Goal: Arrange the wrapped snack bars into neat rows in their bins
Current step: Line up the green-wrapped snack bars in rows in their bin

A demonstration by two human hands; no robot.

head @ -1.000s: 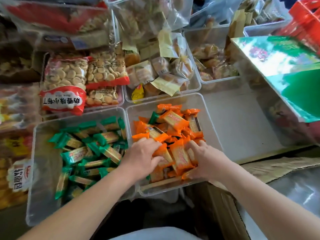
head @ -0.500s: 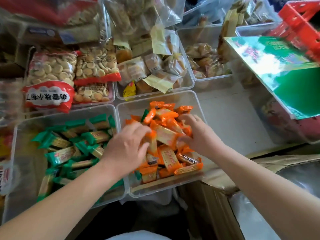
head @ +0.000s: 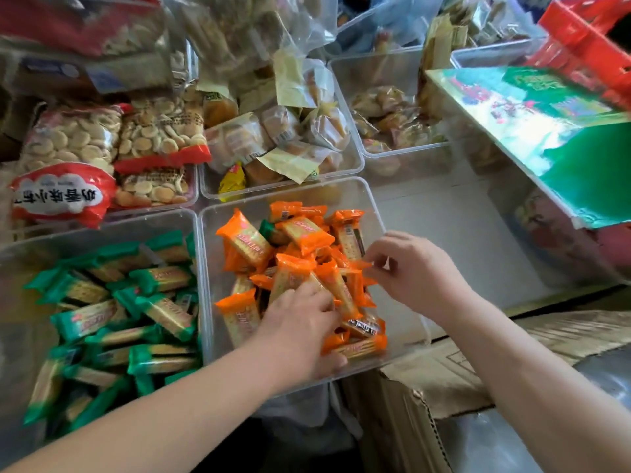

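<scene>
A clear plastic bin (head: 375, 213) holds a loose heap of orange-wrapped snack bars (head: 307, 233), with one green-wrapped bar (head: 268, 230) poking out near the top. My left hand (head: 300, 322) lies palm down on the near side of the heap, fingers curled into the bars. My right hand (head: 413, 268) is at the heap's right side, thumb and fingertips pinching the crimped end of an orange bar (head: 355, 268). To the left, a second clear bin (head: 41, 244) is full of green-wrapped bars (head: 160, 312) lying in disorder.
Bins behind hold bags of round biscuits (head: 71, 138) and wrapped pastries (head: 273, 131). An empty clear bin (head: 461, 227) stands to the right under a green printed box (head: 563, 138). A red crate (head: 594, 39) is at far right. A cardboard box (head: 437, 377) sits below the front edge.
My left hand has slid toward me, down to the near side of the orange heap. My right hand has drawn out to the heap's right edge and pinched a wrapper end. The camera has shifted slightly.
</scene>
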